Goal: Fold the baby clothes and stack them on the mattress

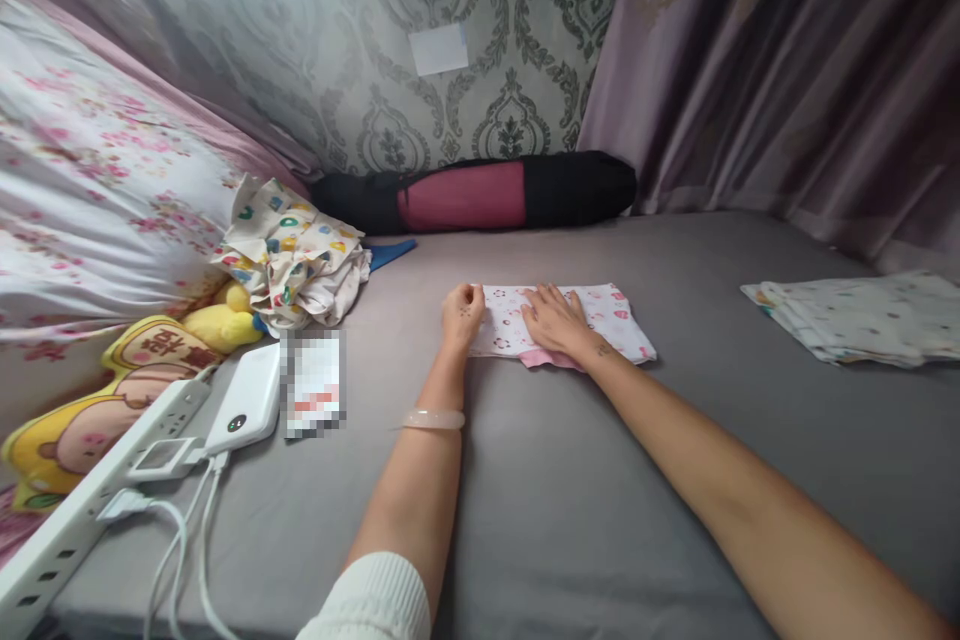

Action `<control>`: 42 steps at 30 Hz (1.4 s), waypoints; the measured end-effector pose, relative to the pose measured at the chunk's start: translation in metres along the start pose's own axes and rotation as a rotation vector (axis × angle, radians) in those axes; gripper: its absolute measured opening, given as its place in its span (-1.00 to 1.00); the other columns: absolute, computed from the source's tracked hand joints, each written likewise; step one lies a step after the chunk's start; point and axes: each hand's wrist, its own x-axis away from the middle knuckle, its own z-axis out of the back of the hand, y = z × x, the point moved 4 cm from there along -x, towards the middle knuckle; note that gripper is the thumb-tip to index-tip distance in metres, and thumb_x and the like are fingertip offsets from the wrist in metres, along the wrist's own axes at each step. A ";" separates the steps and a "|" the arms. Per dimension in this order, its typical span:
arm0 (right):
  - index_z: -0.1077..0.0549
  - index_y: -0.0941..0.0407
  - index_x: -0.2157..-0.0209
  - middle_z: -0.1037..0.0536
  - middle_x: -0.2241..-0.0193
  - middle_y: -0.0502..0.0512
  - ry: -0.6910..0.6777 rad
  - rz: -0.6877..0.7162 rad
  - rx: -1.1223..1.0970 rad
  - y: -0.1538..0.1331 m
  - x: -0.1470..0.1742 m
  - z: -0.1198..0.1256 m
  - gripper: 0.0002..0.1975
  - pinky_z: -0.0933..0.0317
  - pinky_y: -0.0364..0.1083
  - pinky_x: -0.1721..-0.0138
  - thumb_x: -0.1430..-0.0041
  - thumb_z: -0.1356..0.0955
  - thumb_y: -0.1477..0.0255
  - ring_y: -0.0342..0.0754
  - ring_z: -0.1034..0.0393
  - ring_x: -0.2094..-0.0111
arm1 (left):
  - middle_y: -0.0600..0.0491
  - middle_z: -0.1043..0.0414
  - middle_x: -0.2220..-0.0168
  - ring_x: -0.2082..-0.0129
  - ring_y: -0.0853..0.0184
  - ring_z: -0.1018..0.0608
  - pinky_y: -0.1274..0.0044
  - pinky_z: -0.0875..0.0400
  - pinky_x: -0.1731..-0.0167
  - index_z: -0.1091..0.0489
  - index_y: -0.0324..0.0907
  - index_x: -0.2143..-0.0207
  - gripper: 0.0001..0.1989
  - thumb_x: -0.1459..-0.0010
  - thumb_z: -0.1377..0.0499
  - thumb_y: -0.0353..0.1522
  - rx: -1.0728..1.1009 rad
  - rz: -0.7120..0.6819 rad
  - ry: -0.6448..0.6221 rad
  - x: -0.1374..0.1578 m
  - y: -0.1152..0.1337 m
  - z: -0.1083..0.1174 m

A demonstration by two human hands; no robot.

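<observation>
A white folded cloth (pixel 506 332) with pink and red prints lies flat on the grey bed sheet (pixel 540 480), a bit of pink fabric showing at its front edge. At the cloth's left end, my left hand (pixel 461 315) is closed, its fingers pinching the edge. My right hand (pixel 556 320) rests flat on top of the cloth near its middle, fingers stretched out. A pale bangle circles my left wrist.
Left are a crumpled patterned cloth (pixel 300 255), a yellow plush toy (pixel 90 420), a white power bank (pixel 246 398), a power strip (pixel 97 500) with cables, and a blurred packet (pixel 313 385). Another folded cloth (pixel 870 320) lies right. A black and red long bag (pixel 465 195) lies along the wall.
</observation>
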 end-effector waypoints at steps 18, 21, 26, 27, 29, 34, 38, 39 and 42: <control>-0.07 0.17 -0.31 0.01 -0.35 0.22 -0.017 0.007 -0.112 0.023 0.007 0.009 -0.43 0.35 0.24 -0.28 -0.34 0.01 0.31 0.09 0.21 -0.35 | -0.10 -0.47 0.05 0.02 0.14 -0.44 0.38 -0.23 0.09 -0.37 -0.13 0.09 -0.75 -0.27 0.01 -0.29 -0.537 -0.197 -0.138 0.016 0.025 -0.017; -0.10 0.16 -0.31 -0.01 -0.34 0.24 -0.011 -0.007 -0.033 0.031 0.013 0.006 -0.43 0.39 0.26 -0.28 -0.34 -0.03 0.29 0.12 0.20 -0.35 | -0.11 -0.42 -0.02 -0.06 0.12 -0.38 0.32 -0.20 0.01 -0.35 -0.13 0.07 -0.72 -0.29 0.02 -0.24 -0.553 -0.246 -0.201 0.022 0.030 -0.025; -0.12 0.13 -0.30 -0.05 -0.33 0.22 0.011 -0.019 -0.007 0.033 0.017 -0.001 -0.44 0.38 0.22 -0.28 -0.34 -0.04 0.27 0.10 0.15 -0.33 | -0.14 -0.37 -0.08 -0.14 0.13 -0.33 0.28 -0.13 -0.10 -0.32 -0.18 0.03 -0.67 -0.31 0.05 -0.20 -0.600 -0.367 -0.282 0.030 0.032 -0.038; -0.12 0.13 -0.30 -0.05 -0.33 0.22 0.008 -0.019 -0.014 0.033 0.016 -0.001 -0.45 0.38 0.21 -0.28 -0.34 -0.05 0.28 0.10 0.15 -0.33 | -0.15 -0.36 -0.08 -0.14 0.13 -0.32 0.27 -0.13 -0.10 -0.32 -0.19 0.03 -0.66 -0.31 0.06 -0.20 -0.616 -0.381 -0.293 0.031 0.032 -0.039; -0.11 0.13 -0.31 -0.05 -0.33 0.21 -0.009 -0.010 -0.050 0.034 0.016 0.001 -0.45 0.38 0.20 -0.29 -0.34 -0.04 0.29 0.07 0.15 -0.34 | -0.16 -0.35 -0.10 -0.15 0.12 -0.32 0.25 -0.12 -0.12 -0.32 -0.19 0.04 -0.65 -0.32 0.08 -0.20 -0.645 -0.399 -0.308 0.033 0.032 -0.041; -0.10 0.17 -0.31 -0.02 -0.33 0.25 0.065 -0.060 -0.063 0.054 0.022 0.012 -0.44 0.34 0.19 -0.29 -0.35 -0.01 0.31 0.09 0.18 -0.34 | -0.16 -0.32 -0.13 -0.19 0.12 -0.27 0.23 -0.05 -0.17 -0.31 -0.20 0.01 -0.64 -0.33 0.10 -0.21 -0.672 -0.413 -0.318 0.036 0.035 -0.039; -0.14 0.17 -0.29 -0.06 -0.32 0.27 0.082 -0.121 0.005 0.073 0.029 0.013 -0.45 0.31 0.20 -0.28 -0.35 -0.02 0.29 0.13 0.15 -0.33 | -0.16 -0.28 -0.17 -0.22 0.13 -0.24 0.22 -0.01 -0.20 -0.30 -0.19 -0.02 -0.63 -0.33 0.11 -0.20 -0.688 -0.406 -0.317 0.039 0.039 -0.039; -0.15 0.17 -0.29 -0.08 -0.32 0.26 0.080 -0.124 0.011 0.075 0.030 0.011 -0.45 0.29 0.21 -0.27 -0.35 -0.02 0.29 0.13 0.13 -0.33 | -0.15 -0.28 -0.17 -0.22 0.14 -0.24 0.23 -0.03 -0.19 -0.30 -0.18 -0.01 -0.62 -0.33 0.12 -0.19 -0.693 -0.411 -0.323 0.040 0.039 -0.040; -0.18 0.16 -0.28 -0.10 -0.31 0.25 0.078 -0.128 0.014 0.077 0.031 0.007 -0.45 0.30 0.22 -0.27 -0.35 -0.02 0.27 0.14 0.11 -0.32 | -0.14 -0.27 -0.17 -0.21 0.16 -0.26 0.26 -0.08 -0.16 -0.30 -0.15 -0.01 -0.61 -0.34 0.15 -0.17 -0.716 -0.438 -0.340 0.041 0.038 -0.044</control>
